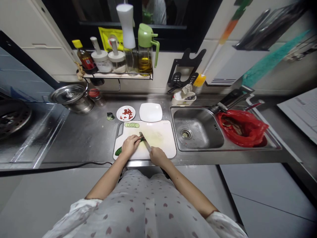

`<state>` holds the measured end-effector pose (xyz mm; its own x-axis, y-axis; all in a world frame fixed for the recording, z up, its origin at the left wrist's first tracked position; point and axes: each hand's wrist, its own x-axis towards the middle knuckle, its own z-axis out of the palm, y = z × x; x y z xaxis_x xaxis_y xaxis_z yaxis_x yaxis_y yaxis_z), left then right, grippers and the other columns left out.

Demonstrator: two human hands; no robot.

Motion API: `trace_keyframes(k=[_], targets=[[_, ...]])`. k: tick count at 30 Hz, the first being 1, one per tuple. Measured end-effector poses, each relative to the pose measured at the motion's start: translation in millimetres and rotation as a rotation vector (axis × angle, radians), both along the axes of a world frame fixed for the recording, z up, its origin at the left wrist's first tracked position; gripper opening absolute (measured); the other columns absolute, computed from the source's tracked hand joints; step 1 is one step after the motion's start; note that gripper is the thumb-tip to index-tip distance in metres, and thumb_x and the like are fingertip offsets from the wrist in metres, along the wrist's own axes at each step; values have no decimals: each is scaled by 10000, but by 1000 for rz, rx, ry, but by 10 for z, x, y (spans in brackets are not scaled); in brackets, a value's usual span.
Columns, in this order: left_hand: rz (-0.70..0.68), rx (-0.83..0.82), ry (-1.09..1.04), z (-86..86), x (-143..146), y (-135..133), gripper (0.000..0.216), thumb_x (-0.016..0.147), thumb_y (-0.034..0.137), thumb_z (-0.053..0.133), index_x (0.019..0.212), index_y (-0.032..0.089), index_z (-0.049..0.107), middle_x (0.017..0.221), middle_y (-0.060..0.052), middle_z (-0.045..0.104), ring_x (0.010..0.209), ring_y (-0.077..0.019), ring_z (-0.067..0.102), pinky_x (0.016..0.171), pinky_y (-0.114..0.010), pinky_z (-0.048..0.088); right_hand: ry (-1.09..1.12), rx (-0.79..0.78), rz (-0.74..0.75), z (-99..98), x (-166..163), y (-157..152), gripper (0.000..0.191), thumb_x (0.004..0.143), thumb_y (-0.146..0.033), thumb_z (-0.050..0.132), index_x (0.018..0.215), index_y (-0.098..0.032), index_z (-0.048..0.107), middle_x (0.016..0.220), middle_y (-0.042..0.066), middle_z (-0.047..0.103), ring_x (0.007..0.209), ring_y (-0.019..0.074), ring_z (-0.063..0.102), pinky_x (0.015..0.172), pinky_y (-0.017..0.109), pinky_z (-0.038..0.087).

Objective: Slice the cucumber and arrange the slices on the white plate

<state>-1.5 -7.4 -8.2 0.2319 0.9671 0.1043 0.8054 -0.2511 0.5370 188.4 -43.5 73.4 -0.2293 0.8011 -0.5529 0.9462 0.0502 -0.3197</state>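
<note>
A dark green cucumber lies aslant on the white cutting board. My left hand is closed over its middle, fingertips near the cut end. In my right hand is the handle of a knife, its blade angled up and left against the cucumber's end by my left fingers. A row of overlapping cucumber slices lies along the board's upper left edge. Behind the board stand a white plate with chopped red pieces and a bare white square plate.
To the right is a steel sink with a red plastic bag beside it. Cucumber scraps and a lidded pot sit at left. A condiment shelf hangs above the counter.
</note>
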Motion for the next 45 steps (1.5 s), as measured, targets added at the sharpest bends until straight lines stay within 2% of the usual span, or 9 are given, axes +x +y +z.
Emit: trace_keyframes(k=[8,18,29,36,45], targets=[[-6,4,2,4,-3,2,290,940,330,478,1126,269,692,1062,-48,676,1008,-192,604,911,-322,481,1,33,-20,-89,-105,69,269,920,-154,398,1094,-127,601,1035,164,686,952,233,656,750,288,449],[3,-10,-7,42,4,-3,283,942,333,474,1100,266,700,1069,-46,681,1014,-197,606,908,-324,483,-55,0,-18,-105,-32,-126,309,894,-107,383,1107,-121,605,1024,175,687,951,247,666,749,305,458],[-6,4,-2,-5,-2,3,277,939,323,482,1105,265,696,1063,-45,680,1012,-192,607,913,-321,480,-37,36,2,-173,-135,19,313,884,-107,379,1102,-122,603,1037,170,688,993,250,660,776,309,470],[-4,25,-3,-37,-7,9,272,932,325,493,1099,267,700,1055,-43,680,998,-193,607,892,-317,481,-23,-4,6,-200,-174,114,307,876,-114,407,1120,-120,593,1064,167,682,1013,252,653,774,304,476],[-14,33,1,-48,-15,16,268,934,327,493,1091,263,700,1051,-44,682,994,-194,610,892,-318,482,-16,18,-3,-268,-136,34,304,884,-116,401,1122,-121,589,1044,166,684,1007,254,653,778,305,470]])
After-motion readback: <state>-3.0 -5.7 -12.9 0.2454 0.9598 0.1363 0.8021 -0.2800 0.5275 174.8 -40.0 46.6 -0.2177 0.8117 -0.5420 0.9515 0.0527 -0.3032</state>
